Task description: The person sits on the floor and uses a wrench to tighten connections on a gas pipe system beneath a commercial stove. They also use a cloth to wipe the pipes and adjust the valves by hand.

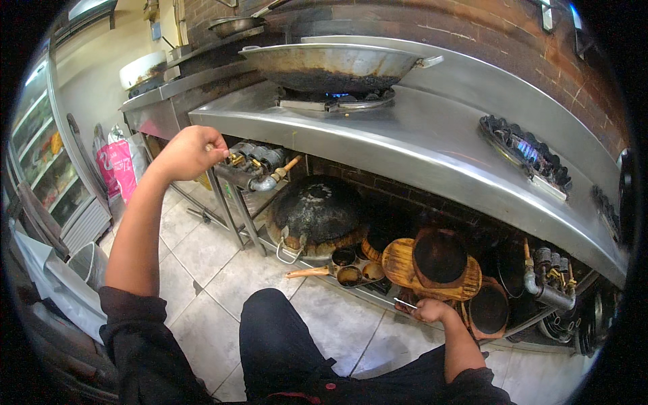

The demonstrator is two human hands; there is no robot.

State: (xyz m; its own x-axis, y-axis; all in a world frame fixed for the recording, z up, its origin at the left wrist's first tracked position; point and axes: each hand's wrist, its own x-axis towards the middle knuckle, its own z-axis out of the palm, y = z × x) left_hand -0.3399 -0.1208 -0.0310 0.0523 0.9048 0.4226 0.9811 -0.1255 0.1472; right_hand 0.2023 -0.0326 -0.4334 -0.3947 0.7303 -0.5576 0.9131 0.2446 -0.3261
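**Valve gripped under lit wok burner**

Left hand (pixel 190 152) is closed tight on a gas valve knob (pixel 233 159) below the counter edge, prob. for flame control under the wok (pixel 334 64). Right hand (pixel 432 310) is curled round a thin metal tool (pixel 405 303), held low by the shelf's wooden sizzler boards (pixel 432 270).

A pink bag (pixel 120 167) with pale printing is standing on the floor at the far left, leaning beside the glass-fronted fridge (pixel 42 158). Behind it, a grey-white bag (pixel 101 138) is sticking up, partly hidden.
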